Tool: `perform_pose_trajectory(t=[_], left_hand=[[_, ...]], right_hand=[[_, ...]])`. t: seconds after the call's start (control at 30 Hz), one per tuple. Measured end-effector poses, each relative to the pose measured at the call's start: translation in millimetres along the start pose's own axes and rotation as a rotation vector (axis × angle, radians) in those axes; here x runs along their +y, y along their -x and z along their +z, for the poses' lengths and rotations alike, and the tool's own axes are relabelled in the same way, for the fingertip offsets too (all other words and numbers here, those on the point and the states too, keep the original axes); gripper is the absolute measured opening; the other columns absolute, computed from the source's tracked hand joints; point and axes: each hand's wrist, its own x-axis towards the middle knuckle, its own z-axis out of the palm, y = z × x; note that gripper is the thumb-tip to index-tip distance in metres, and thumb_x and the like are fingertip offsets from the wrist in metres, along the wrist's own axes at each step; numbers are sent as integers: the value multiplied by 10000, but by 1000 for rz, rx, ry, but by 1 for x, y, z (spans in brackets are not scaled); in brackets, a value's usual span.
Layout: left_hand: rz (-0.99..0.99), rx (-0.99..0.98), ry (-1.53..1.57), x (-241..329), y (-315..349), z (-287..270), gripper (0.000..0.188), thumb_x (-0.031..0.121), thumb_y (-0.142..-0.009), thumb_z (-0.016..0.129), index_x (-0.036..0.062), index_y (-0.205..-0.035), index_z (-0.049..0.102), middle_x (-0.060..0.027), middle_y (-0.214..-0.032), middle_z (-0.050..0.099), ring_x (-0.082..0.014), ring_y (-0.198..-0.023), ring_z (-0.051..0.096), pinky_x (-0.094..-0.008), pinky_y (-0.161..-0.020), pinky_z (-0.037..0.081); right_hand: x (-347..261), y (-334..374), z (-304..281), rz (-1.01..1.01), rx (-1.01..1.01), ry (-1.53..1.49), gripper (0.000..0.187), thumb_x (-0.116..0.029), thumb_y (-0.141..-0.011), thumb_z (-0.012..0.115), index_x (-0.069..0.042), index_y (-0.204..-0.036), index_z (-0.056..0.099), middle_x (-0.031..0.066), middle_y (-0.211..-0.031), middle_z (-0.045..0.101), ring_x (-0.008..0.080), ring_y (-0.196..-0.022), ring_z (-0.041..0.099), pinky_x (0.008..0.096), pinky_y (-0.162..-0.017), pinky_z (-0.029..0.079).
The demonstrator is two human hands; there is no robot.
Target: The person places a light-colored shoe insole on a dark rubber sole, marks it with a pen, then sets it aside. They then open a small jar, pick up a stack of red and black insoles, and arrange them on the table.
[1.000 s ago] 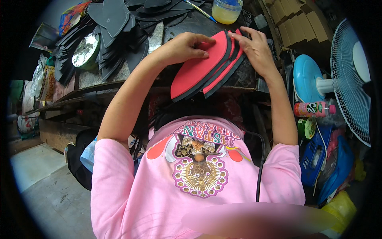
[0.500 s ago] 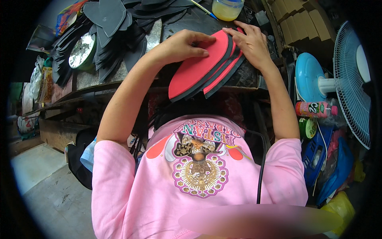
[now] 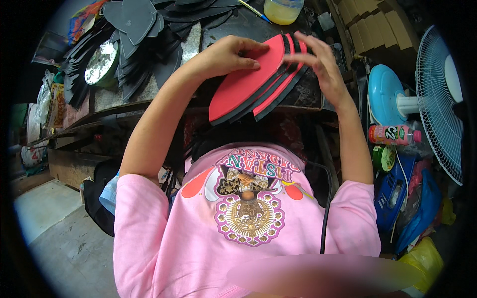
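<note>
A fanned stack of red and black foam sole pieces (image 3: 248, 82) with rounded, leaf-like outlines stands tilted at the near table edge. My left hand (image 3: 231, 57) grips it from the left, thumb and forefinger on the top red face; the other fingers are hidden. On the right side of the stack, my right hand (image 3: 323, 67) has its fingers spread and slightly blurred. The fingertips are close to the stack's upper right edge; whether they touch it I cannot tell.
Dark grey cut foam pieces (image 3: 131, 22) pile up at the left back, beside a round tin (image 3: 102, 64). A jar of yellowish glue (image 3: 283, 11) and a pen (image 3: 255, 12) lie behind the stack. A fan (image 3: 439, 99) and a pink bottle (image 3: 394, 134) stand right.
My right hand has come away from the stack's upper right edge, moving right and down, with its fingers spreading. My left hand keeps its hold, and the stack has barely shifted.
</note>
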Motion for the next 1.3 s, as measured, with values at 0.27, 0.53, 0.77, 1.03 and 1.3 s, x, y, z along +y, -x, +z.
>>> perform_pose_trajectory(t=[0.27,0.53,0.77,1.03,1.3], left_hand=[[-11,4,-41,0,1,0,494,125,-882,733,44,-1351,597,-94,-1250,679,-136,-1114,620,-297,-994,481],[3,6,-61,1,2,0,509,146,-877,738,54,-1357,594,-119,-1240,683,-157,-1121,628,-306,-984,488],[36,26,-73,-2,1,1,513,137,-877,735,73,-1365,591,-120,-1250,678,-175,-1136,633,-314,-995,488],[-5,73,-72,4,6,5,513,115,-869,734,80,-1362,595,-121,-1232,682,-178,-1123,634,-324,-970,502],[19,203,-194,17,13,12,568,229,-802,798,113,-1325,610,-167,-983,696,-236,-794,645,-340,-750,530]], right_hand=[[15,-26,23,30,16,692,519,-586,-995,378,-295,-1372,584,87,-1484,458,305,-1387,368,571,-1120,232],[-44,14,13,-58,-12,605,731,-725,-872,445,-209,-1369,587,103,-1485,454,345,-1395,346,701,-1107,176],[-67,25,5,-41,-63,489,736,-747,-913,318,-226,-1327,632,96,-1510,430,348,-1397,348,663,-1140,123],[-59,62,-1,79,18,297,498,-611,-926,498,-227,-1118,750,119,-1456,481,347,-1368,390,647,-1130,176],[-48,111,-12,305,260,126,491,-503,-1001,464,-134,-1223,701,162,-1399,534,363,-1316,452,522,-1136,263]])
